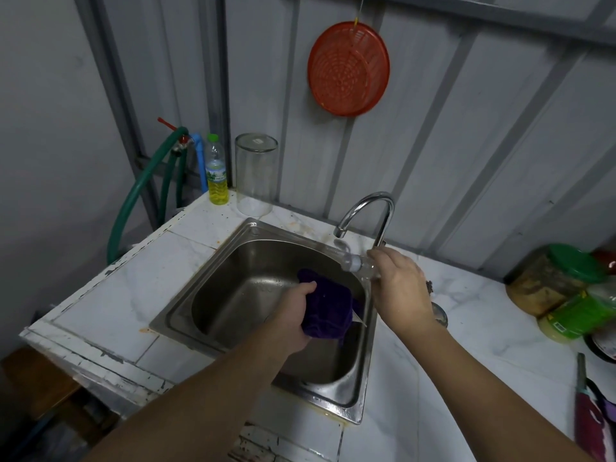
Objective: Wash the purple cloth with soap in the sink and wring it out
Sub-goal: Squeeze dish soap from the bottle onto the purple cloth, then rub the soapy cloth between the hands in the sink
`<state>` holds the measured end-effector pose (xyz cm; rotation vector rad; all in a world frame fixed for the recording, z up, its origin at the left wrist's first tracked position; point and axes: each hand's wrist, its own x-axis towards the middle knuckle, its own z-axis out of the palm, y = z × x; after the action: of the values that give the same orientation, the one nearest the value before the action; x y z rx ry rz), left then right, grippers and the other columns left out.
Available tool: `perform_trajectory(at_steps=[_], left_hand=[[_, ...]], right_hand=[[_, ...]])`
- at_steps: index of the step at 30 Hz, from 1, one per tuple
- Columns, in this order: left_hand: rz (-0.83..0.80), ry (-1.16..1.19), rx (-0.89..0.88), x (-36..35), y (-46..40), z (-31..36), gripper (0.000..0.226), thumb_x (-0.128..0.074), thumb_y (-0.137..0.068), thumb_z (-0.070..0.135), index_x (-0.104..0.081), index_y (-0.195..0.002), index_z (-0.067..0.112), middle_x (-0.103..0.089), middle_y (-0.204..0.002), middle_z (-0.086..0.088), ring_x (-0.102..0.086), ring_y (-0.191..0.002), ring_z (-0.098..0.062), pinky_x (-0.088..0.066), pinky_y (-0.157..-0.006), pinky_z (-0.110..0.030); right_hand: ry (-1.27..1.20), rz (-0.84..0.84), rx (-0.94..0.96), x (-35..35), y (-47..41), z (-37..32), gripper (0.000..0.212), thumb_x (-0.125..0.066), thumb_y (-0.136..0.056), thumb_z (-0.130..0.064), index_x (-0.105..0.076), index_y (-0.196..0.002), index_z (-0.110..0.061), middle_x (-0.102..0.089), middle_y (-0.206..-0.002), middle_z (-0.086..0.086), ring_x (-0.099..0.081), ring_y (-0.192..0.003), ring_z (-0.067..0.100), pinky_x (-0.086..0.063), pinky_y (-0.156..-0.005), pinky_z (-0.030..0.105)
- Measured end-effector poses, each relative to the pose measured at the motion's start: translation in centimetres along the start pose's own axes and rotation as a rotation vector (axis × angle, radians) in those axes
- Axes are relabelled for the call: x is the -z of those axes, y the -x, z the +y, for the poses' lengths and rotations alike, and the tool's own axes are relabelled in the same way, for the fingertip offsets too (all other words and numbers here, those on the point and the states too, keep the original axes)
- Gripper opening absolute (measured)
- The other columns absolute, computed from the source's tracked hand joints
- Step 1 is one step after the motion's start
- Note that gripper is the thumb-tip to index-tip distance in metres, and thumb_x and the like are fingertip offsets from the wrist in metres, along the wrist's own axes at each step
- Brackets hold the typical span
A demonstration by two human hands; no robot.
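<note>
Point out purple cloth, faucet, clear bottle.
purple cloth (328,315): head view, bunched middle below left hand's fingers.
faucet (373,198): head view, top of chrome arch.
clear bottle (351,261): head view, neck near right hand.

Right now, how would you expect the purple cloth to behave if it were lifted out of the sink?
The purple cloth is bunched in the left hand, so probably floppy. Its plush pile likely soaks up water, making it heavy and drippy.

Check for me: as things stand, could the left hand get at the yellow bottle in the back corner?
Probably not yet. The left hand is shut on the purple cloth inside the sink. The path to the yellow bottle looks free over bare counter, with only the glass jar beside it.
</note>
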<state>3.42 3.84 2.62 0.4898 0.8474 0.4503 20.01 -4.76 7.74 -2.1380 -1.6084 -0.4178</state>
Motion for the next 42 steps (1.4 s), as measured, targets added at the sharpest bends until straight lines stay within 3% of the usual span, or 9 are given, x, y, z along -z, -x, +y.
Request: perform_trajectory(at_steps=[4, 9, 14, 25, 29, 32, 35, 38, 42], left_hand=[[0.008, 0.026, -0.004, -0.1, -0.1, -0.1, 0.037, -0.063, -0.096, 0.026, -0.060, -0.128, 0.009, -0.072, -0.119, -0.022, -0.069, -0.109, -0.043, -0.057, -0.094, -0.054], [0.005, 0.033, -0.002, -0.3, -0.1, -0.1, 0.031, -0.060, -0.097, 0.024, -0.061, -0.124, 0.008, -0.072, -0.119, -0.022, -0.066, -0.112, -0.043, -0.054, -0.096, -0.054], [-0.003, 0.040, -0.017, -0.4, -0.2, -0.5, 0.026, -0.059, -0.098, 0.022, -0.058, -0.122, 0.011, -0.069, -0.121, -0.022, -0.064, -0.114, -0.045, -0.055, -0.090, -0.054], [-0.016, 0.026, -0.034, -1.7, 0.8, -0.8, 0.015, -0.054, -0.102, 0.022, -0.061, -0.110, 0.011, -0.069, -0.114, -0.019, -0.065, -0.103, -0.040, -0.054, -0.081, -0.050], [-0.010, 0.025, -0.036, -2.1, 1.5, -0.9, 0.017, -0.053, -0.102, 0.022, -0.062, -0.110, 0.011, -0.069, -0.114, -0.020, -0.066, -0.101, -0.039, -0.053, -0.086, -0.050], [-0.016, 0.016, -0.027, -2.2, 2.0, -0.6, 0.019, -0.053, -0.101, 0.022, -0.062, -0.113, 0.010, -0.070, -0.115, -0.020, -0.065, -0.106, -0.041, -0.052, -0.093, -0.053], [0.000, -0.027, -0.025, -2.1, 2.1, 0.1, 0.023, -0.055, -0.100, 0.022, -0.063, -0.116, 0.008, -0.074, -0.109, -0.021, -0.066, -0.109, -0.042, -0.050, -0.100, -0.056], [-0.004, -0.114, -0.024, -1.6, 2.3, 1.1, 0.024, -0.056, -0.099, 0.025, -0.065, -0.114, 0.008, -0.080, -0.087, -0.017, -0.069, -0.097, -0.040, -0.055, -0.088, -0.050], [-0.026, -0.256, 0.020, -0.4, 2.5, 3.1, 0.032, -0.059, -0.096, 0.028, -0.068, -0.118, 0.006, -0.080, -0.093, -0.019, -0.069, -0.098, -0.039, -0.054, -0.090, -0.048]], right_hand=[[-0.260, -0.030, -0.302, -0.9, 2.6, 1.3, 0.042, -0.073, -0.085, -0.008, -0.063, -0.126, -0.008, -0.062, -0.121, 0.013, -0.060, -0.110, 0.028, -0.043, -0.094, 0.029], [-0.407, -0.046, -0.657, -2.3, 6.6, 2.9, 0.029, -0.075, -0.086, -0.019, -0.064, -0.111, -0.008, -0.065, -0.094, 0.004, -0.064, -0.089, 0.028, -0.043, -0.073, 0.030], [-0.472, -0.068, -0.850, -3.6, 10.2, 3.4, 0.021, -0.069, -0.091, -0.028, -0.058, -0.098, -0.011, -0.064, -0.085, 0.004, -0.063, -0.081, 0.029, -0.042, -0.069, 0.031], [-0.480, -0.188, -0.924, -5.2, 12.9, 4.0, 0.030, -0.070, -0.086, -0.028, -0.053, -0.104, -0.010, -0.069, -0.098, 0.010, -0.066, -0.091, 0.034, -0.044, -0.072, 0.033], [-0.534, -0.163, -0.965, -5.6, 14.3, 4.4, 0.071, -0.075, -0.067, -0.039, -0.049, -0.126, -0.009, -0.063, -0.116, 0.012, -0.066, -0.106, 0.030, -0.056, -0.088, 0.044], [-0.414, 0.024, -0.892, -3.8, 16.2, 1.3, 0.053, -0.074, -0.077, -0.013, -0.053, -0.125, -0.005, -0.055, -0.115, 0.009, -0.060, -0.107, 0.028, -0.053, -0.090, 0.042], [-0.492, 0.154, -0.628, -2.4, 17.3, -2.5, 0.039, -0.066, -0.081, -0.004, -0.049, -0.105, -0.029, -0.049, -0.097, -0.008, -0.057, -0.089, 0.003, -0.047, -0.072, 0.020], [-0.564, 0.118, -0.499, -2.7, 14.7, -4.1, 0.018, -0.059, -0.087, -0.024, -0.055, -0.104, -0.025, -0.054, -0.097, -0.008, -0.056, -0.089, 0.001, -0.048, -0.072, 0.018], [-0.839, -0.081, -0.774, -3.7, 7.5, -4.5, 0.075, -0.049, -0.089, -0.069, -0.049, -0.143, -0.016, -0.060, -0.136, 0.005, -0.057, -0.125, 0.021, -0.045, -0.108, 0.044]])
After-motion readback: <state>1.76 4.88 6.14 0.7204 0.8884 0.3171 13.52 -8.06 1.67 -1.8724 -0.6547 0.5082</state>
